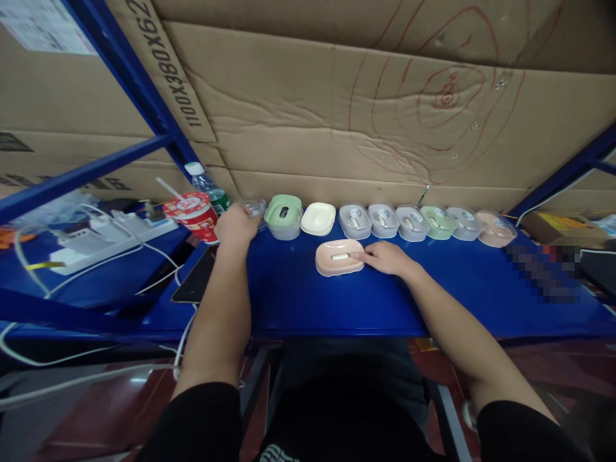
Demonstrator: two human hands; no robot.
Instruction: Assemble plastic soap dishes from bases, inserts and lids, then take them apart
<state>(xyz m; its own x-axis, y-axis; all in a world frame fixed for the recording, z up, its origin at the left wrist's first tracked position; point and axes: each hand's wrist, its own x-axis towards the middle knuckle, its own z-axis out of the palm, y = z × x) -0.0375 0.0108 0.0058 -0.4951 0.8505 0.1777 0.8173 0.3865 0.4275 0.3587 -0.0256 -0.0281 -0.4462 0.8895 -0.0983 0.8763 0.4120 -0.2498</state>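
A pink soap dish (332,262) with a pale oblong piece in its middle rests on the blue table in front of me. At its right rim is my right hand (387,256), with thumb and fingertips gripping the edge. My left hand (237,226) reaches to the far left, its fingers closed on the transparent plastic lids (255,206); the fingertips are partly hidden. Right of those lids stand stacked green dishes (283,215) and a cream dish (317,219).
Several lidded boxes (384,221) line the table's back, against a cardboard wall (289,96). By my left forearm are a red cup (197,221) with a straw, a bottle (205,183), a dark tablet (195,279) and a power strip (115,244) with cables.
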